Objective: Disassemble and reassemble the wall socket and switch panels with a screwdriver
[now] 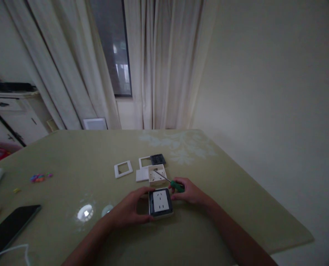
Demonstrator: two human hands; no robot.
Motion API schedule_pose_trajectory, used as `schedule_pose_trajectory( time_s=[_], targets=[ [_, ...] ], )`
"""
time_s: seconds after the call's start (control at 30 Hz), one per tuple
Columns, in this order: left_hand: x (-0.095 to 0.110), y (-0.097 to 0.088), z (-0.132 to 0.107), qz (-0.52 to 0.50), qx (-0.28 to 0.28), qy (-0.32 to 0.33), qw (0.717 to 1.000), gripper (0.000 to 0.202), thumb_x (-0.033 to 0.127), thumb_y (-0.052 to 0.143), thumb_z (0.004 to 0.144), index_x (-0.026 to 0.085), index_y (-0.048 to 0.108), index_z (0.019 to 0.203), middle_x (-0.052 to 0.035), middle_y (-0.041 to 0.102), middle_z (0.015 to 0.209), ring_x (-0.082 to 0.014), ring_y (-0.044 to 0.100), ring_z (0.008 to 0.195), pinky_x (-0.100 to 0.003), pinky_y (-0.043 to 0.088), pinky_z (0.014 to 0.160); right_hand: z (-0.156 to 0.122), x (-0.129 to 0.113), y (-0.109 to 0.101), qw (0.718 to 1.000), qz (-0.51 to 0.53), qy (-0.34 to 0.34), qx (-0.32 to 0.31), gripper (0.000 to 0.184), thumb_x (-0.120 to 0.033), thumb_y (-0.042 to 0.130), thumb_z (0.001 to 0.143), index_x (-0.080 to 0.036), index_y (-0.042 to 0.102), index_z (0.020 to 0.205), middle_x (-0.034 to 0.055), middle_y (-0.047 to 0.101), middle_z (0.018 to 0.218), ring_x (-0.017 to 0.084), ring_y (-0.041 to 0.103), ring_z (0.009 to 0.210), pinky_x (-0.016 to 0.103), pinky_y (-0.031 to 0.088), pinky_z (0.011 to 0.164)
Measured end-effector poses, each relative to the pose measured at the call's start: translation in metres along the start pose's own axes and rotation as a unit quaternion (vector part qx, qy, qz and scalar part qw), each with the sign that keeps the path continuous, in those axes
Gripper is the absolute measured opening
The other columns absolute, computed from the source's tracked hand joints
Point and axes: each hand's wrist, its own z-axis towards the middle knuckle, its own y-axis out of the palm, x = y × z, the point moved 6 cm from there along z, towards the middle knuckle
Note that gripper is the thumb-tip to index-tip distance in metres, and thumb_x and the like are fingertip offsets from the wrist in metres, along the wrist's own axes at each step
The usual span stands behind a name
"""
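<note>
Wall socket module [160, 201]: white face with pin holes, dark surround, lying flat face-up on bench, held at left edge by left hand [131, 208], right edge touching right hand [188, 192]. Screwdriver [172, 182]: green handle in right hand, thin shaft angled up-left, tip resting inside open white mounting box [157, 175] just behind socket.

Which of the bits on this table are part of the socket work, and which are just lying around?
In the work: socket module held by left hand; green-handled screwdriver in right hand; white back box; white frame; dark insert.

Lying about: phone; coloured bits; white cable.
</note>
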Motion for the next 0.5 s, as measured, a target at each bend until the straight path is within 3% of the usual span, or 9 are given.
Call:
schedule_pose_trajectory(
  time_s=[0.17, 0.5],
  targets=[
    [-0.0034, 0.0003, -0.0005, 0.002, 0.006, -0.002, 1.0, 0.084, 0.03, 0.094, 0.076, 0.033, 0.052, 0.149, -0.0112, 0.065, 0.148, -0.0364, 0.069, 0.129, -0.058, 0.057, 0.111, -0.0008, 0.0012, 0.0018, 1.0, 0.005, -0.002, 0.0, 0.044, -0.041, 0.094, 0.07, -0.017, 0.075, 0.103, 0.0051, 0.077, 0.092, 0.026, 0.072, 0.09, 0.038, 0.054, 0.087],
    [-0.009, 0.0015, -0.0012, -0.016, 0.001, -0.008, 1.0, 0.085, 0.028, 0.093, 0.077, 0.034, 0.051, 0.151, -0.0103, 0.064, 0.148, -0.0366, 0.068, 0.13, -0.056, 0.055, 0.112, -0.0016, -0.0024, 0.0021, 1.0, 0.002, -0.004, -0.002, 0.041, -0.038, 0.094, 0.07, -0.018, 0.076, 0.101, 0.0054, 0.077, 0.1, 0.027, 0.072, 0.096, 0.038, 0.054, 0.09]
  ],
)
